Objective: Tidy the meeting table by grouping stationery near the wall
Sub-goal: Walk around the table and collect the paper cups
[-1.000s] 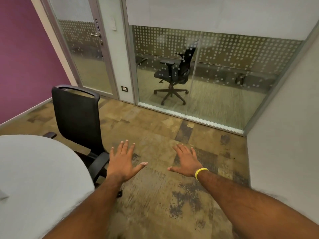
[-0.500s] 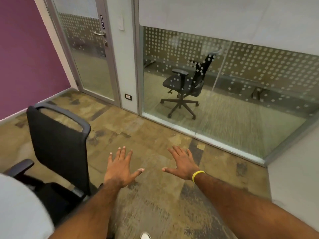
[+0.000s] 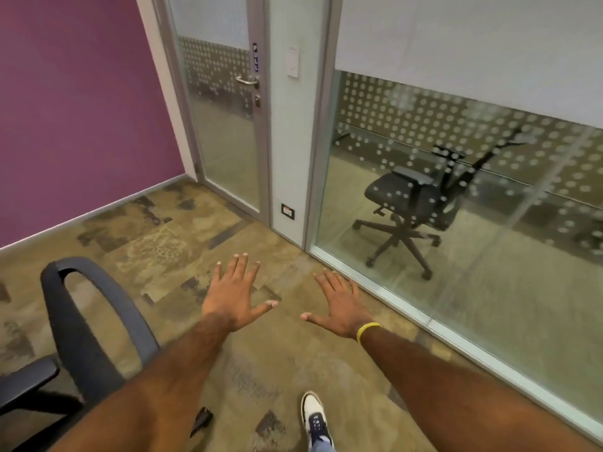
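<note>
Small office: mottled carpet (image 3: 182,243), purple wall (image 3: 75,109), glass door (image 3: 225,132) ahead, chair (image 3: 88,324) at lower left. Turned away from the table within the last second. Out of view now, with no stationery to be seen either. Left hand (image 3: 233,296) and right hand (image 3: 341,306) stretched forward over the floor, fingers spread wide, palms down, holding nothing. Shoe (image 3: 314,415) mid-step below. Probably finished or walking off; no grouping possible without turning back.

Chair (image 3: 94,324) left of both hands — door (image 3: 228,109) beyond.
</note>
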Motion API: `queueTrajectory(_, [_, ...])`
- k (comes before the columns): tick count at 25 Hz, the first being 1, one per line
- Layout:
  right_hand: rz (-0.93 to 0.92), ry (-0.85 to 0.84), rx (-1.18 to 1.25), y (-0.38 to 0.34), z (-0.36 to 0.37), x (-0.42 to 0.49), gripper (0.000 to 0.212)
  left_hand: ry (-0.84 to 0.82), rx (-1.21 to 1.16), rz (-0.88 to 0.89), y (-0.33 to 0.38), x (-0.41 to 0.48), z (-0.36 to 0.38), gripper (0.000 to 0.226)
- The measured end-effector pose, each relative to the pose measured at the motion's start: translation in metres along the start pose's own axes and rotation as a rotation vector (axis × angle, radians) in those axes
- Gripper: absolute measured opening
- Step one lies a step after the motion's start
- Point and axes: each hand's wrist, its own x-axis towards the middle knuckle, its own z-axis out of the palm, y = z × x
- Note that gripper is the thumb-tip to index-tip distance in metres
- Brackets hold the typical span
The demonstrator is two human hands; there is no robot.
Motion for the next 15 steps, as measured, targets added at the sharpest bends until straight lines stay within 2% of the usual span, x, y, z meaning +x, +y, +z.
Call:
queueTrajectory(7, [-0.232,-0.092,-0.042,-0.002,-0.024,0.243,0.104,-0.003,-0.056,-0.298,-0.106,0.134,0.003,0.108])
queueTrajectory(15, [-0.516,-0.16,-0.065,-0.136,0.014,0.478,0.105,-0.059,-0.034,-0.625,-0.287,0.205,0.031,0.11])
